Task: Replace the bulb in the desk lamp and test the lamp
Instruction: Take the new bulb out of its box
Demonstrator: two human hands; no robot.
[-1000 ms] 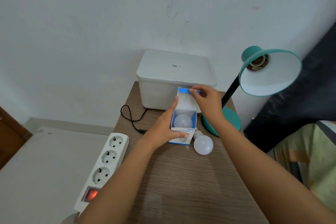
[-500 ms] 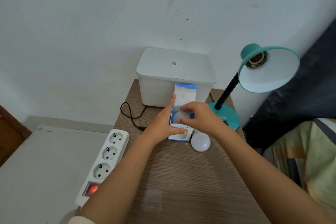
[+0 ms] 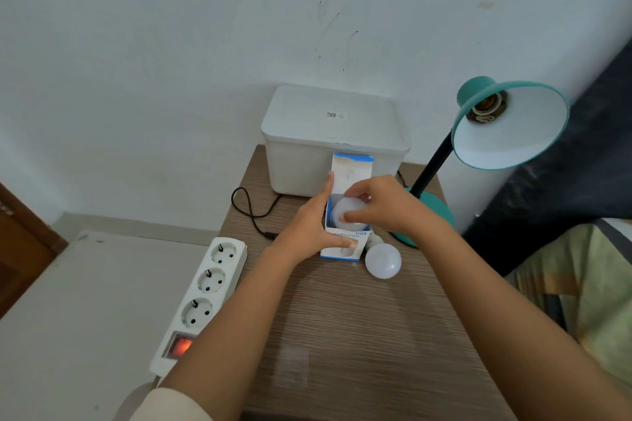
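Note:
A blue-and-white bulb box (image 3: 343,243) stands on the wooden table (image 3: 359,335) with its flap up. My left hand (image 3: 307,229) grips the box from its left side. My right hand (image 3: 383,205) has its fingers closed on a white bulb (image 3: 345,212) sitting in the box's open top. A second white bulb (image 3: 383,260) lies on the table right of the box. The teal desk lamp (image 3: 509,126) stands at the right; its socket (image 3: 485,108) holds no bulb.
A white lidded box (image 3: 335,137) sits at the back against the wall. A white power strip (image 3: 201,301) with a lit red switch lies at the table's left edge. A black cable (image 3: 251,208) loops beside it. Bedding is at the right.
My right hand let go of the box flap, came down to the open top and closed on the bulb inside. My left hand stayed on the box.

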